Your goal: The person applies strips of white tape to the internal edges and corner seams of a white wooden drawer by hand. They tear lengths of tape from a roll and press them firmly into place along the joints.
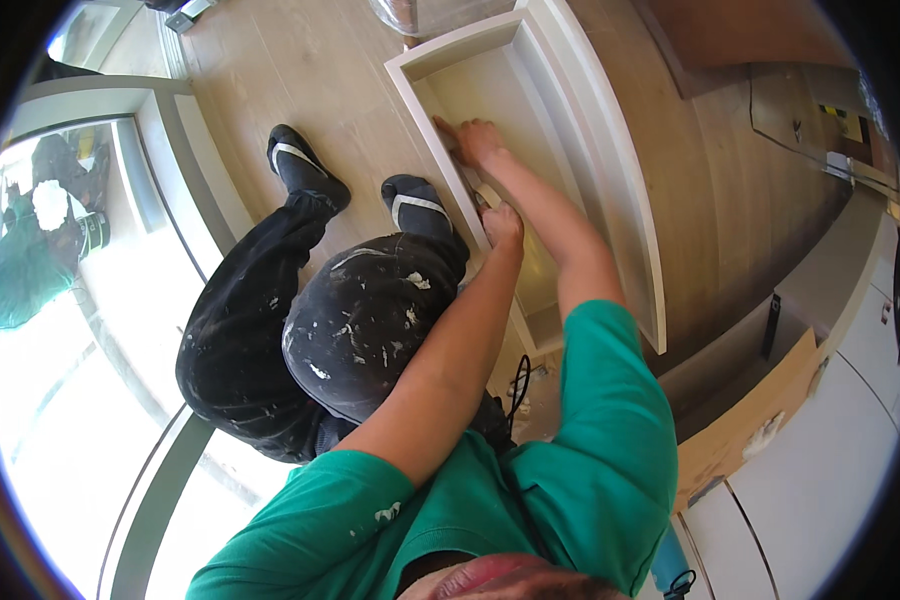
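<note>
A pale, open drawer-like box (410,90) lies on the floor in front of me, to the right of my knees. My right hand (478,143) reaches inside it, fingers stretched out against the inner face of the left wall. Closer to me, my left hand (503,226) is closed at the same wall. A small pale rounded piece (487,194) shows beside its fingers; its kind is unclear, and whatever lies within the grip is hidden.
Wood-look floor (240,60) surrounds the box. A glazed door frame (160,190) stands at my left, with bags visible beyond the glass. At the right are an opened cardboard box (745,440) and a cable (785,145). A black cord (519,390) hangs near my waist.
</note>
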`<control>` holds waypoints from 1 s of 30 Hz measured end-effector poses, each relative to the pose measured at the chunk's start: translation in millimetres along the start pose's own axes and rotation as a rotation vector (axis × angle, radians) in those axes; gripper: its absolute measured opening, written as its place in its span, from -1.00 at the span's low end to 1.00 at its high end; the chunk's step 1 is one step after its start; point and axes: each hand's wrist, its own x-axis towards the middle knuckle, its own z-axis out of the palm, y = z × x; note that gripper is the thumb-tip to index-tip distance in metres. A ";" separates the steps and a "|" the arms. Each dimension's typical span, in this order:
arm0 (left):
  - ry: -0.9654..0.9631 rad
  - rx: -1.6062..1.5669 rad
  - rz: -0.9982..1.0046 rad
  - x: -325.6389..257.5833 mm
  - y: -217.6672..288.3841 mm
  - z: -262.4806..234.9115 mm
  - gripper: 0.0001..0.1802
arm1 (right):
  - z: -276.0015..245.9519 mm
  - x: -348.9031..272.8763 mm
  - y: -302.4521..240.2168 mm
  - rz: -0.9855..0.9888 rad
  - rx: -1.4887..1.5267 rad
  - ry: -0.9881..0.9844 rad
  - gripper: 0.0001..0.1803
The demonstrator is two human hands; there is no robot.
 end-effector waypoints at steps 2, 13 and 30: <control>-0.067 0.020 0.004 -2.6 1.1 -1.7 -0.26 | -4.9 6.0 3.4 0.001 0.007 -0.036 -0.13; -0.131 -0.363 -0.154 51.8 -32.9 21.7 -0.32 | 17.8 -16.0 -6.4 0.090 0.086 0.203 -0.30; -0.105 -0.197 -0.250 -125.0 41.9 -29.5 -0.45 | 26.6 -13.1 7.9 0.070 0.108 0.067 -0.13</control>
